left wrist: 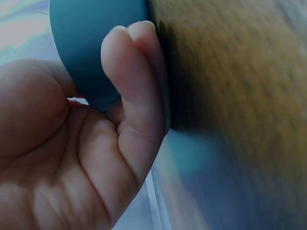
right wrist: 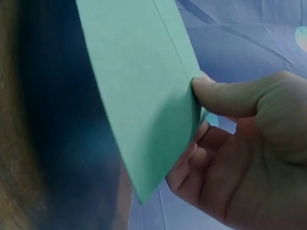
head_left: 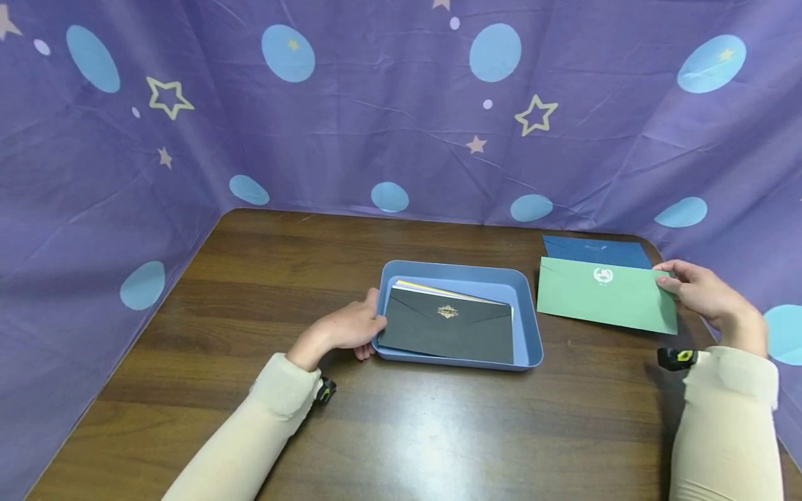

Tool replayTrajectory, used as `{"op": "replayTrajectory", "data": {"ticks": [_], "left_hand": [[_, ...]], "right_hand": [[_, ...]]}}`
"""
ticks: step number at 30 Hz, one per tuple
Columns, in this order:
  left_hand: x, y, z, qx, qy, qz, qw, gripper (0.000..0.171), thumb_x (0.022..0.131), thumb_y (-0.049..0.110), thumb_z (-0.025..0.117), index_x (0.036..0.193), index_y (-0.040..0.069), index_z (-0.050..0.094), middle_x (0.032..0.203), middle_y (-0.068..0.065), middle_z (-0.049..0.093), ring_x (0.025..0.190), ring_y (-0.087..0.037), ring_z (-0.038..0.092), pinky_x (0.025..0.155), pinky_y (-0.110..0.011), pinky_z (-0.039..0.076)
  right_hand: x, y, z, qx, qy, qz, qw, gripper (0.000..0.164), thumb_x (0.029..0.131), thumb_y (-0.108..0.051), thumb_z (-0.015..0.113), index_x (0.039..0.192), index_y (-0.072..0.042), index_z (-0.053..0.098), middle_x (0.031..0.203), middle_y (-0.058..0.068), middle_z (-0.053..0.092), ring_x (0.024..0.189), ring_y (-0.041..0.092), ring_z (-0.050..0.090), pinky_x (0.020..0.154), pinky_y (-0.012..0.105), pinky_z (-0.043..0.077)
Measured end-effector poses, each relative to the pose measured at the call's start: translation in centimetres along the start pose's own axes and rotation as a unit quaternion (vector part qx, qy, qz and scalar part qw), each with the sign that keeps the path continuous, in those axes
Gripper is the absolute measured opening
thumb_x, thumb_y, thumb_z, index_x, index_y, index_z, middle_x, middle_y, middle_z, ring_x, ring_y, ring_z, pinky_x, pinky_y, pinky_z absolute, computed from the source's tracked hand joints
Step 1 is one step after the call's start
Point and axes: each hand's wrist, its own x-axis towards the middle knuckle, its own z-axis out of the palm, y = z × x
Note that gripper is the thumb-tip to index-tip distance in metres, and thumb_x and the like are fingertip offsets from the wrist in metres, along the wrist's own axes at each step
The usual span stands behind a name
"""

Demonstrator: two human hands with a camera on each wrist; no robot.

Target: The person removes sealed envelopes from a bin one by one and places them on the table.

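Purple cloth, printed with light-blue ovals and stars, hangs behind and beside a brown wood-grain surface. At its right side the right grip pinches a green envelope near the upper right corner — thumb on the near face, fingers behind. From there the envelope stretches leftward, away from the thumb, with a white emblem on its face near the top edge. Just beyond it, partly covered, lies a blue envelope; whether the two touch, I cannot tell.

Farther left, just beside the green envelope's left end, sits a blue tray. A black envelope with a gold design lies face up inside, and white and yellow edges show from under its far side. At the tray's left end the left grip clasps the wall — thumb at the rim, fingers curled against the outside — so the green envelope is well apart from it. Both forearms wear cream sleeves, each with a small black device at the wrist.
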Motion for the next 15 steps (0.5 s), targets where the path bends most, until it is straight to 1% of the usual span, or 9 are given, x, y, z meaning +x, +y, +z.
{"op": "replayTrajectory", "data": {"ticks": [3, 8, 11, 15], "left_hand": [[-0.1, 0.1, 0.0, 0.0, 0.0, 0.001, 1.0, 0.021, 0.097, 0.011, 0.04, 0.113, -0.001, 0.031, 0.062, -0.014, 0.062, 0.046, -0.024, 0.059, 0.047, -0.037, 0.053], [-0.1, 0.2, 0.1, -0.003, -0.003, -0.002, 1.0, 0.023, 0.097, 0.011, 0.041, 0.114, -0.001, 0.03, 0.063, -0.015, 0.062, 0.047, -0.025, 0.06, 0.047, -0.037, 0.053], [0.0, 0.1, 0.1, -0.003, -0.003, -0.003, 1.0, 0.023, 0.097, 0.011, 0.041, 0.114, -0.001, 0.03, 0.062, -0.015, 0.062, 0.047, -0.025, 0.06, 0.047, -0.037, 0.053], [0.1, 0.0, 0.1, -0.003, -0.003, -0.004, 1.0, 0.024, 0.097, 0.011, 0.041, 0.113, -0.001, 0.03, 0.062, -0.015, 0.062, 0.046, -0.025, 0.06, 0.046, -0.037, 0.053]], "right_hand": [[0.1, 0.4, 0.2, -0.033, -0.001, 0.001, 0.999, 0.036, 0.104, -0.028, 0.04, 0.127, 0.001, 0.042, 0.102, 0.014, 0.048, 0.079, 0.013, 0.05, 0.065, 0.031, 0.05], [0.4, 0.6, 0.2, -0.097, -0.001, -0.01, 0.995, 0.035, 0.104, -0.025, 0.042, 0.124, 0.003, 0.049, 0.099, 0.013, 0.053, 0.079, 0.014, 0.048, 0.064, 0.029, 0.044], [0.7, 0.6, -0.1, -0.129, -0.022, -0.013, 0.991, 0.037, 0.103, -0.024, 0.044, 0.123, 0.006, 0.051, 0.099, 0.016, 0.055, 0.083, 0.018, 0.049, 0.067, 0.03, 0.044], [1.3, 0.9, -0.7, -0.144, -0.066, 0.001, 0.987, 0.039, 0.102, -0.022, 0.046, 0.122, 0.011, 0.048, 0.108, 0.025, 0.053, 0.09, 0.026, 0.053, 0.07, 0.035, 0.05]]}}
